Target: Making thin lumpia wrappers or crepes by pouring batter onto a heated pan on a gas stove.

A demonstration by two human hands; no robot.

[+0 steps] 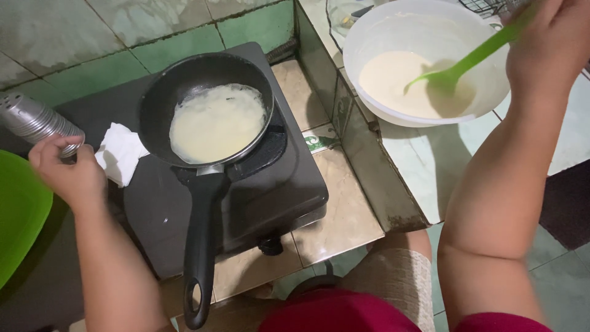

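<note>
My right hand (550, 46) grips the green ladle (458, 67) — light, stiff (batter-slick) — high on its handle; left hand (64, 172) pinches the metal shaker (37, 122).

The black stove (246, 203) has bare top only along its front edge, to the right of the long pan handle (201, 246) that juts past that edge. The frying pan (206, 110) fills its middle. At the stove's left edge a white cloth (120, 152), a metal shaker (37, 122) and a green plate (18, 209) crowd together. A raised tiled wall (362, 147) stands between the stove and the white bowl (424, 61). Tiles in front of the bowl lie open.
</note>
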